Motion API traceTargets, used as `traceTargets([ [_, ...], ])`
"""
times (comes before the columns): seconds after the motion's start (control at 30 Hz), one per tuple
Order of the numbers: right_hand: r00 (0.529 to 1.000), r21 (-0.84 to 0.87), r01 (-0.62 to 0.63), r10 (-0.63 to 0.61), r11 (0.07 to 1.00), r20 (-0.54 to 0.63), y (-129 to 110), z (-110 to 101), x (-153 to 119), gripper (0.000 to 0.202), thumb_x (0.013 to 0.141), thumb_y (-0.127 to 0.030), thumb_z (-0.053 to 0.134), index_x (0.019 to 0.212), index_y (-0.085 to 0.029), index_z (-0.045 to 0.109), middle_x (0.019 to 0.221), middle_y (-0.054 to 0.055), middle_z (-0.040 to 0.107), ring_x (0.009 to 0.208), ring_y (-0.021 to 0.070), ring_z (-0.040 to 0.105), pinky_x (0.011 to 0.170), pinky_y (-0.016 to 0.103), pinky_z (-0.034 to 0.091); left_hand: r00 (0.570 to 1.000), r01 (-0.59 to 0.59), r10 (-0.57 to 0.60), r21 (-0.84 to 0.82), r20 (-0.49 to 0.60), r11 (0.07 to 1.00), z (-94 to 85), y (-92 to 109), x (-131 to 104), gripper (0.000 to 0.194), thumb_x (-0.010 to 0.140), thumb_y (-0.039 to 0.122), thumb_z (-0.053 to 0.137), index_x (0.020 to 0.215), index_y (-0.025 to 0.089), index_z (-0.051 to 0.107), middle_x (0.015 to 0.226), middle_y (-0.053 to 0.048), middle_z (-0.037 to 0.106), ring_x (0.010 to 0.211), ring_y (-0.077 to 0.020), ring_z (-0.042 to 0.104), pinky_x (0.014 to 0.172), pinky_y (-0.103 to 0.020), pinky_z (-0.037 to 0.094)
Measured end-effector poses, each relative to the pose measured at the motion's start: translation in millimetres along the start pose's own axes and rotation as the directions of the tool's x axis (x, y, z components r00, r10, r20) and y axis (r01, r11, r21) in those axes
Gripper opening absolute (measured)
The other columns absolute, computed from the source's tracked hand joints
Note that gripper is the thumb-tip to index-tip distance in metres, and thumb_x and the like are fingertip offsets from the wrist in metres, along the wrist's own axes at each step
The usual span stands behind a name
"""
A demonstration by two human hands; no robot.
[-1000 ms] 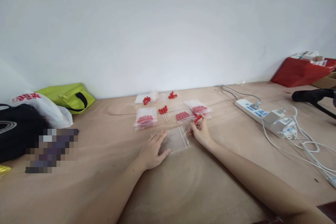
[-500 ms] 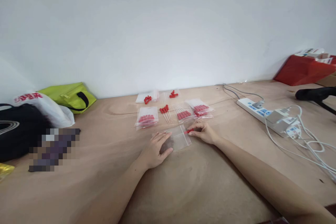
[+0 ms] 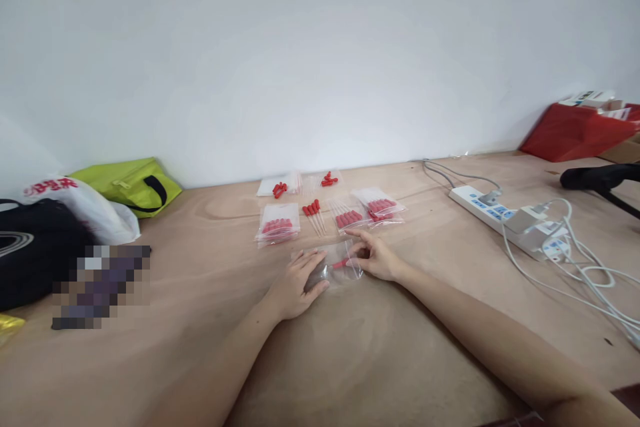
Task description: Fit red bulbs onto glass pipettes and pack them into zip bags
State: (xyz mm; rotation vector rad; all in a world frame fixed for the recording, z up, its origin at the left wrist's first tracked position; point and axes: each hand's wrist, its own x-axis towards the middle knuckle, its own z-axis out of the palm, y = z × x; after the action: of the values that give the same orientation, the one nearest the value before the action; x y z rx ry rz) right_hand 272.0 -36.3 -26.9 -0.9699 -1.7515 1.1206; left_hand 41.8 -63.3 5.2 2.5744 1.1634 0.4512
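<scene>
A clear zip bag (image 3: 345, 276) lies flat on the table in front of me. My left hand (image 3: 297, 287) rests open on the bag's left part, fingers spread. At the bag's right-hand mouth, my right hand (image 3: 378, 259) pinches a red rubber bulb (image 3: 339, 263), whose tip points left within the bag. Its far end is hidden by my fingers. Just beyond lie several loose droppers with red bulbs (image 3: 311, 207) and thin pale stems. Filled bags with red-bulbed droppers lie to their left (image 3: 278, 224) and right (image 3: 349, 219).
Loose red bulbs (image 3: 280, 190) lie on bags near the wall, with more bulbs (image 3: 329, 179) beside them. A white power strip (image 3: 480, 205) with tangled cables (image 3: 595, 273) is on the right. Black, white and yellow-green bags (image 3: 133, 180) stand left; a red bag (image 3: 570, 133) stands far right.
My right hand has moved slightly left, carrying the red bulb from the bag's mouth into the bag. The left hand stays on the bag.
</scene>
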Motion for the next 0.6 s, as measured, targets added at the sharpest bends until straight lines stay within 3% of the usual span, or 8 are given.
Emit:
traceTargets([
  [0.13, 1.0, -0.005, 0.013, -0.013, 1.0, -0.02, 2.3, -1.5, 1.2, 0.06, 0.066, -0.028, 0.067, 0.119, -0.02, 0.039, 0.071, -0.003, 0.057, 0.059, 0.0108, 0.051, 0.057, 0.024, 0.04, 0.997, 0.033, -0.037, -0.066, -0.063, 0.997, -7.8, -3.9, -2.4, 0.042, 0.083, 0.033, 0.046, 0.122, 0.017, 0.044, 0.129, -0.011, 0.044, 0.12, -0.0228, 0.04, 0.1, -0.04, 0.034],
  [0.23, 1.0, -0.016, 0.0, 0.0, 1.0, -0.011, 2.3, -1.1, 0.7, 0.06, 0.066, -0.028, 0.067, 0.118, -0.02, 0.04, 0.068, -0.003, 0.056, 0.059, 0.0106, 0.052, 0.057, 0.024, 0.041, 1.0, 0.011, -0.014, -0.106, -0.022, 0.994, -16.5, -10.7, -5.5, 0.029, 0.081, 0.03, 0.05, 0.107, 0.019, 0.055, 0.119, -0.009, 0.053, 0.111, -0.021, 0.049, 0.094, -0.037, 0.04],
  [0.33, 1.0, -0.032, -0.017, 0.018, 0.999, 0.011, 0.9, -4.3, -0.7, 0.062, 0.065, -0.027, 0.067, 0.121, -0.018, 0.039, 0.068, -0.003, 0.058, 0.058, 0.01, 0.052, 0.056, 0.023, 0.04, 0.999, -0.029, 0.033, -0.133, 0.028, 0.991, -20.4, -17.3, -8.2, 0.028, 0.079, 0.029, 0.052, 0.106, 0.02, 0.055, 0.117, -0.007, 0.055, 0.11, -0.02, 0.051, 0.093, -0.037, 0.042],
  [0.47, 0.994, -0.123, -0.014, 0.027, 0.992, 0.102, -6.0, -20.2, 5.1, 0.047, 0.07, -0.023, 0.06, 0.115, -0.016, 0.049, 0.069, -0.001, 0.062, 0.057, 0.0093, 0.053, 0.055, 0.021, 0.04, 0.997, -0.076, 0.074, -0.116, -0.024, 0.99, -15.4, -20.7, -10.4, 0.027, 0.08, 0.027, 0.051, 0.106, 0.019, 0.055, 0.117, -0.009, 0.055, 0.112, -0.0205, 0.049, 0.093, -0.038, 0.041],
  [0.53, 0.998, -0.21, -0.006, 0.02, 0.978, 0.065, -12.9, -26.6, 16.3, 0.031, 0.072, -0.022, 0.056, 0.102, -0.015, 0.058, 0.067, 0.0, 0.063, 0.057, 0.0096, 0.053, 0.055, 0.021, 0.04, 0.99, -0.118, 0.111, -0.069, -0.089, 0.991, -11.8, -20.9, -11.4, 0.025, 0.081, 0.027, 0.051, 0.103, 0.018, 0.057, 0.117, -0.01, 0.055, 0.111, -0.0215, 0.049, 0.094, -0.04, 0.04],
  [0.6, 0.997, -0.322, -0.031, 0.008, 0.946, -0.071, -21.4, -25.5, 33.8, 0.02, 0.074, -0.022, 0.054, 0.091, -0.014, 0.062, 0.068, 0.001, 0.064, 0.058, 0.0104, 0.054, 0.055, 0.021, 0.041, 0.978, -0.149, 0.146, -0.011, -0.148, 0.989, -9.6, -20.9, -12.5, 0.022, 0.08, 0.027, 0.052, 0.099, 0.019, 0.06, 0.112, -0.01, 0.057, 0.107, -0.0219, 0.051, 0.093, -0.041, 0.04],
])
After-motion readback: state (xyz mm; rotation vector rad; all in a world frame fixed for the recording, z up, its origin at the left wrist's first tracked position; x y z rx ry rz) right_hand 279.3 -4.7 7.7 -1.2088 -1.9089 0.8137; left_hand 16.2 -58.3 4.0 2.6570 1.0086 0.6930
